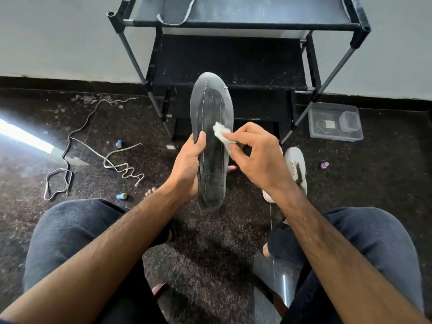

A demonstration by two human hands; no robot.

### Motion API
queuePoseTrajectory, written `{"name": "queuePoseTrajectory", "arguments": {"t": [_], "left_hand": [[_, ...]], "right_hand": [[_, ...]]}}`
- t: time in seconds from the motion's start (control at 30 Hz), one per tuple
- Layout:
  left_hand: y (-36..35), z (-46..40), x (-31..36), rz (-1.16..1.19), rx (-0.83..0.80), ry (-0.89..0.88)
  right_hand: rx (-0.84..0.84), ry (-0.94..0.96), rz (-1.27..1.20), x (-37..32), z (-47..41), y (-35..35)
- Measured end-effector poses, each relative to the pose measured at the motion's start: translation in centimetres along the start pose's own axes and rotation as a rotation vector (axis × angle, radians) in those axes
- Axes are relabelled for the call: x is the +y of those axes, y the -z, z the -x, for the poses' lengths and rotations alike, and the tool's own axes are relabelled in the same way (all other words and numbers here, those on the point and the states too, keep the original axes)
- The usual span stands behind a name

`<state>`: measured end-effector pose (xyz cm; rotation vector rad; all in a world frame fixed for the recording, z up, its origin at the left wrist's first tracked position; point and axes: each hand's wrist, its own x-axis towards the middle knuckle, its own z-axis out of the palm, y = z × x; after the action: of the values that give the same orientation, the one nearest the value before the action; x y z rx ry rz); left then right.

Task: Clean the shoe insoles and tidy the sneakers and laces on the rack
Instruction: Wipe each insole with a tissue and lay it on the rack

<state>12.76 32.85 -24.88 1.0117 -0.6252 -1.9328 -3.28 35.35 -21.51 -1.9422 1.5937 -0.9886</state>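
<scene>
Both knees frame the bottom of the view, and between them, held up over the dark floor [210, 249], stands the grey insole [211, 127], its long axis running away from the person, toe end up toward the rack [245, 25] and heel end down near the lap. Left hand [187, 164] grips its lower left edge, thumb curled over the front face. Right hand [254, 155] pinches a white wad of cloth [222, 134] against the insole's right side at about mid-length, so the wiping hand sits nearer the middle and would likely stroke along the stitched length. Outward lie a white sneaker [295, 164] just right of the hands, loose laces [117, 160] well to the left, and another insole [177, 10] on the rack's top shelf.
</scene>
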Motion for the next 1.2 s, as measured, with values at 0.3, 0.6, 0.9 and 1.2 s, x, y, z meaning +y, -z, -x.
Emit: {"name": "queuePoseTrajectory", "arguments": {"t": [0.3, 0.6, 0.9, 1.2], "left_hand": [[1.7, -0.6, 0.6, 0.059, 0.077, 0.010], [0.6, -0.4, 0.3, 0.108, 0.005, 0.107], [1.9, -0.9, 1.1, 0.095, 0.002, 0.032], [1.3, -1.0, 0.8, 0.131, 0.015, 0.089]], "right_hand": [[-0.490, 0.233, -0.078, -1.7, 2.2, -2.7], [-0.141, 0.134, 0.047, -1.3, 1.0, -2.3], [-0.471, 0.190, -0.145, -1.6, 2.2, -1.8], [-0.152, 0.166, 0.061, -1.9, 1.4, -3.6]]}}
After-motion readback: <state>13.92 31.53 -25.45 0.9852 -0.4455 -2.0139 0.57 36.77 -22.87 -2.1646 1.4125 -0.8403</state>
